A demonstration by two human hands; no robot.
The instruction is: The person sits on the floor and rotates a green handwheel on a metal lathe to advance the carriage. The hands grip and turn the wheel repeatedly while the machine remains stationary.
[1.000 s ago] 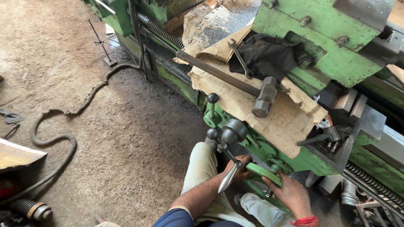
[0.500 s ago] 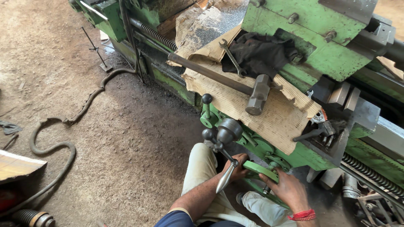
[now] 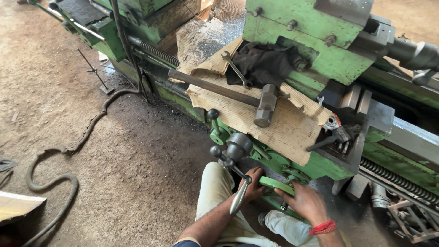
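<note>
nearest to me, my left hand (image 3: 253,184) is curled shut around the near edge of the green handwheel (image 3: 275,184) on the lathe apron, and my right hand (image 3: 305,201) is clamped over the wheel's far side, fingers wrapped under the rim; two hands on opposite sides looks like the way to get even turning force on it. the wheel sits low on the front of the carriage, just above my knees, so i am crouched close to reach it. a polished lever handle (image 3: 238,197) hangs down across my left forearm, out of the grip.

just above, a sledgehammer (image 3: 265,105) lies on corrugated cardboard (image 3: 279,128) spread over the carriage, head toward me, handle running back left; the cardboard probably shields the ways from tools. an open-ended spanner (image 3: 235,68) and a black rag (image 3: 263,61) rest behind it, beside the green tailstock (image 3: 311,45). farther off, a hose (image 3: 68,151) snakes over the dirt floor.

against the earlier frames, both hands hold the same places on the wheel; only my view has swung slightly, shifting the machine across the frame.
</note>
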